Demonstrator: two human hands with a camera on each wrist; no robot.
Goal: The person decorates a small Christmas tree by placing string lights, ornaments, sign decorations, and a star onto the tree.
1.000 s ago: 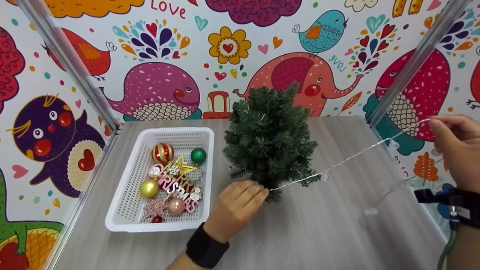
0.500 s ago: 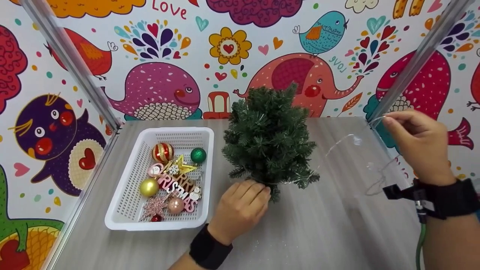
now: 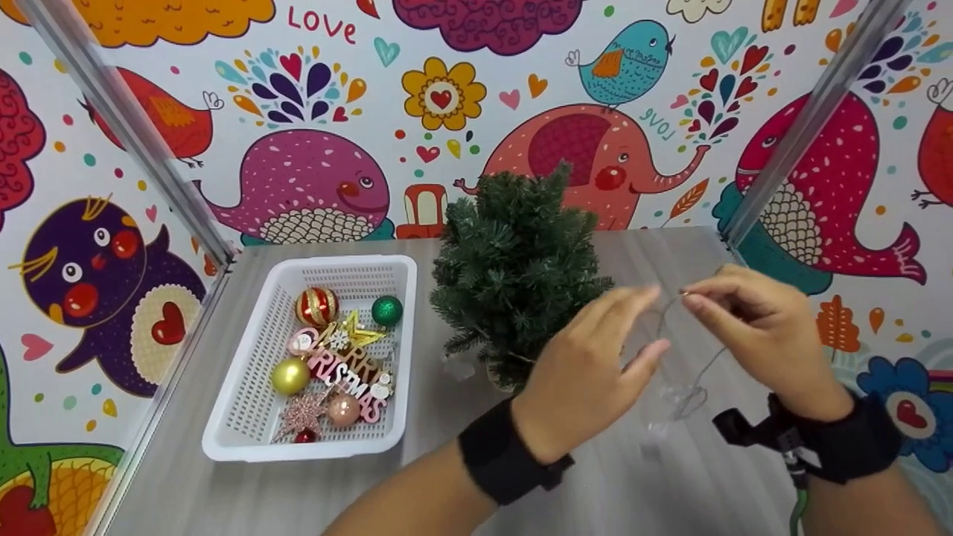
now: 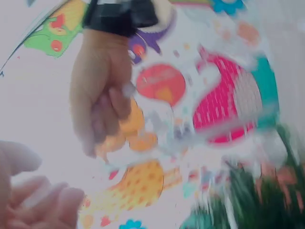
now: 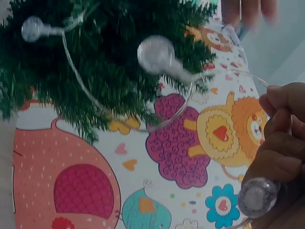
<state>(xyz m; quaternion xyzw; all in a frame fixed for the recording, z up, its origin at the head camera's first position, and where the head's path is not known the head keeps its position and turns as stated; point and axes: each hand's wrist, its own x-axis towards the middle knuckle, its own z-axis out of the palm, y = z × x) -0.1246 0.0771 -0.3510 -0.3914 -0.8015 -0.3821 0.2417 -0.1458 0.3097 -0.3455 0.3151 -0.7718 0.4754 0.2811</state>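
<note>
1. With my right hand (image 3: 767, 335), I am pinching a thin, clear-wired string of lights with round transparent bulbs (image 5: 156, 53), my thumb and forefinger clamped together on the wire.
2. Some of the string is hanging below that pinch in a loose tangle, over the grey wood-grain tabletop (image 3: 610, 506); in the right wrist view, another stretch is looping across the foliage of a small, bushy, dark green artificial tree (image 3: 514, 268).
3. My left hand (image 3: 584, 372) is hovering near the lower right of the tree, fingers extended and thumb spread apart from them; the left wrist view is blurring.
4. Left of the tree, a white rectangular perforated plastic basket (image 3: 406, 350) is holding ornaments, including a shiny gold ball (image 3: 290, 377) and a glittery green ball (image 3: 386, 310).
</note>
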